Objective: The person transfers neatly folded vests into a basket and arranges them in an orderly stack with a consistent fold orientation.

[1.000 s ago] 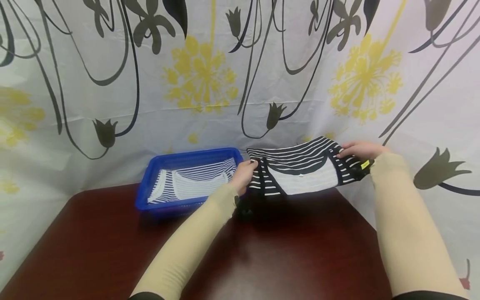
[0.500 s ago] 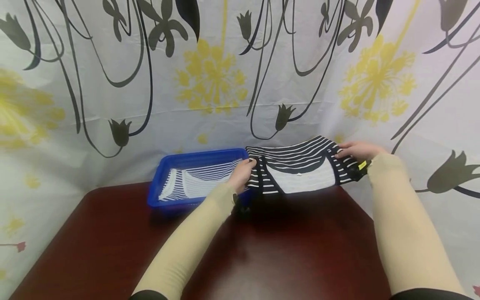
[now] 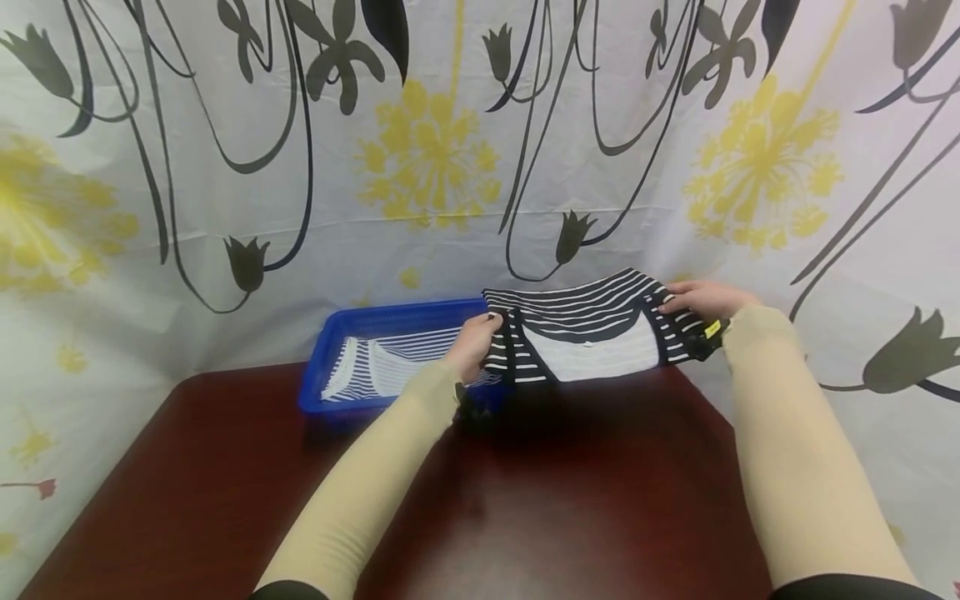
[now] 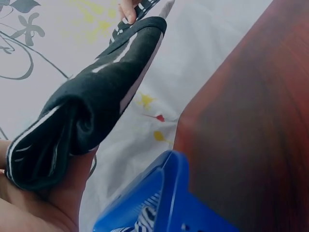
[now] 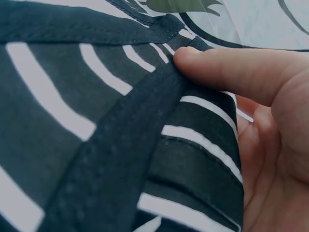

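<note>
A folded black garment with white stripes and a white panel [image 3: 600, 348] hangs stretched between both hands, above the table. My left hand [image 3: 474, 343] grips its left edge, beside the right end of a blue plastic basket [image 3: 318, 360]. At the opposite edge, my right hand [image 3: 708, 297] pinches the cloth, thumb on top as the right wrist view shows, with the other fingers mostly hidden underneath. A folded blue-and-white striped garment [image 3: 401, 367] lies inside the basket. Seen from the left wrist, the held garment [image 4: 96, 101] is a rolled-looking fold above the basket rim [image 4: 176, 174].
The dark red-brown table [image 3: 247, 467] extends in front of and beside the basket. Behind it hangs a white curtain [image 3: 315, 267] with grey tulips and yellow flowers, close to the table's back and right edges.
The head view has turned slightly left. Relative to the basket, both hands have carried the held garment leftward, and it now overlaps the basket's right end. Both grips stay the same.
</note>
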Tool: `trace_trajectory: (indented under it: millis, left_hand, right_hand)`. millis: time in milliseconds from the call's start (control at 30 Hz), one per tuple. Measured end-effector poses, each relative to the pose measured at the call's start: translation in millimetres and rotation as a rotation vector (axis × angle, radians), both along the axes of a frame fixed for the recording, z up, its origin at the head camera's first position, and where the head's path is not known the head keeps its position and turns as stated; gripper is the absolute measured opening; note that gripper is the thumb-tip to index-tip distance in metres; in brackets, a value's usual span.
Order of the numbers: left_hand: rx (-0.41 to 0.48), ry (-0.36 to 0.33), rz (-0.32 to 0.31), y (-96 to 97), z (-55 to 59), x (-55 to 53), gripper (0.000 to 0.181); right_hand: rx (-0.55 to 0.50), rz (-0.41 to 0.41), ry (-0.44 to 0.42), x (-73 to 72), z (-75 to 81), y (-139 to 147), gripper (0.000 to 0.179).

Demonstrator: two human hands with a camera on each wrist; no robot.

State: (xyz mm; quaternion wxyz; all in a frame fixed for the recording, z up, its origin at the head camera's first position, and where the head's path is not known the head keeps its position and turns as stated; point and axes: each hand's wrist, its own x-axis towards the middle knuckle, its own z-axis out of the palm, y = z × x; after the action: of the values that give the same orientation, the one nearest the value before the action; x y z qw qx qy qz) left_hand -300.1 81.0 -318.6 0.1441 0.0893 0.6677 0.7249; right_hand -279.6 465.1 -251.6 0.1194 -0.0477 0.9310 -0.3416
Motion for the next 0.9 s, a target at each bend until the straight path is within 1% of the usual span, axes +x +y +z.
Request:
trace_trajectory:
  millis: [33,133,167,267,367,500,600,767,833,900]
  left_hand:
    - [-0.007,0.002,0.000,-1.4,0.8,-0.3,0.054]
    - [0.013,0.001,-0.011,-6.2,2.6,-1.6,0.047]
    - [0.027,-0.001,-0.016,-8.3,3.2,-1.9,0.044]
    - [0.068,-0.012,-0.036,-15.3,4.6,-3.0,0.038]
    - [0.087,-0.024,-0.053,-21.3,5.5,-4.0,0.036]
    - [0.093,-0.025,-0.052,-27.4,5.1,-6.0,0.034]
    - [0.096,-0.024,-0.047,-33.2,4.8,-7.2,0.034]
    - [0.093,-0.028,-0.041,-44.0,4.9,-8.4,0.035]
    - [0.085,-0.030,-0.034,-48.2,5.0,-8.8,0.036]
    - [0.075,-0.032,-0.026,-52.4,5.0,-8.6,0.036]
  right_hand:
    - [-0.003,0.001,0.006,-1.1,0.2,-1,0.075]
    - [-0.011,0.006,0.015,-3.7,1.2,-5,0.073]
    - [-0.026,0.004,0.009,-4.5,1.5,-6,0.073]
    - [-0.115,-0.017,-0.030,-8.1,0.6,-12,0.075]
    - [-0.153,-0.029,-0.054,-11.3,0.2,-17,0.075]
    - [-0.049,-0.001,-0.024,-13.4,3.2,-23,0.075]
    - [-0.006,0.019,-0.008,-16.4,3.9,-28,0.075]
    - [-0.099,0.020,-0.040,-23.6,0.9,-36,0.070]
    - [-0.119,0.034,-0.050,-26.1,0.4,-39,0.069]
    - [-0.104,0.053,-0.046,-28.4,0.3,-43,0.068]
